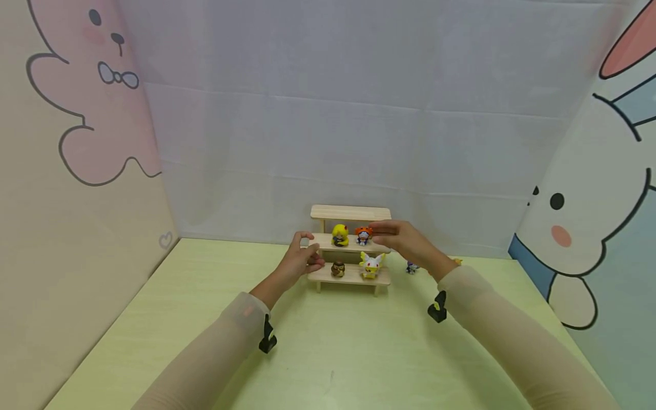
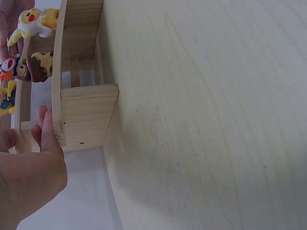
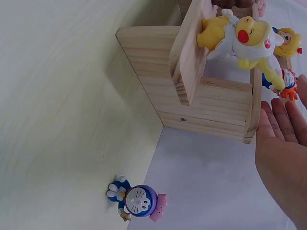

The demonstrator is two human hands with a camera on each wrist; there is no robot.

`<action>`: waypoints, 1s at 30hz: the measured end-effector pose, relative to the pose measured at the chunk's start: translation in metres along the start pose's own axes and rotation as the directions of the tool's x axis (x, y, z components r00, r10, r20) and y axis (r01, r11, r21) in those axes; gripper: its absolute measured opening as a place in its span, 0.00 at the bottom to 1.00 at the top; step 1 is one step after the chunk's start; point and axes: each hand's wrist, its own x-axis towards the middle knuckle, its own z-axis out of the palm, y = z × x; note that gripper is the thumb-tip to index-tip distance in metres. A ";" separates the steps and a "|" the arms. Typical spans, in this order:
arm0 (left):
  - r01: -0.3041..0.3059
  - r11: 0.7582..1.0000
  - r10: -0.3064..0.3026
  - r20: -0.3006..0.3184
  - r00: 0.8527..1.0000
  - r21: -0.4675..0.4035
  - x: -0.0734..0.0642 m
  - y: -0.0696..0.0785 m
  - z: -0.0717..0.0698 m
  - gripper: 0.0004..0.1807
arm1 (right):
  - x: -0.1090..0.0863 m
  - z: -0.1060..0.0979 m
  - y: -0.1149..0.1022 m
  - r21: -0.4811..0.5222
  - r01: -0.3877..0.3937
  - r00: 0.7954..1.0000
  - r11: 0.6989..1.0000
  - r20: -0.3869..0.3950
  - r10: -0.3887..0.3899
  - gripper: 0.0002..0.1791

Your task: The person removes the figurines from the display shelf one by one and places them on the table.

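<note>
A three-tier wooden display shelf [image 1: 351, 213] stands by the back wall. On its middle board sit a yellow-haired figurine [image 1: 340, 235] and a small figurine with an orange crab-like hood [image 1: 364, 234]. The bottom board bears a brown owl-like figurine [image 1: 337, 269] and a yellow figurine in a white, long-eared hood [image 1: 370, 265]. At the shelf's left end is my left hand [image 1: 297, 263], its fingers spread and bent, fingertips right at the board edges. My right hand [image 1: 405, 234] reaches to the right end of the middle board, fingers straight, beside the orange-hooded figurine.
Right of the shelf, a blue cat figurine with a purple-and-pink hood [image 3: 139, 200] lies on the pale wooden table [image 1: 307, 353]. Part of a yellow-orange object [image 1: 458, 261] shows behind my right wrist. White cloth [image 1: 318, 114] covers the back wall; cartoon-printed panels flank both sides.
</note>
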 end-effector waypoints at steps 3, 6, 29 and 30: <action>0.000 1.000 0.000 0.008 1.000 -0.006 0.001 -0.001 -0.001 0.18 | 0.003 0.002 0.000 0.019 -0.003 1.000 1.000 0.001 0.003 0.30; 0.000 1.000 0.000 0.010 1.000 -0.007 0.001 -0.001 -0.002 0.18 | 0.007 0.004 0.000 0.014 -0.001 1.000 1.000 0.004 0.001 0.30; 0.008 1.000 -0.008 -0.009 1.000 -0.013 0.001 -0.001 -0.002 0.18 | 0.019 0.022 -0.004 -0.028 -0.039 0.992 0.999 -0.120 0.035 0.22; 0.007 1.000 -0.007 -0.007 1.000 -0.012 0.000 -0.001 -0.002 0.19 | 0.019 0.022 -0.004 -0.031 -0.037 0.992 0.999 -0.123 0.033 0.22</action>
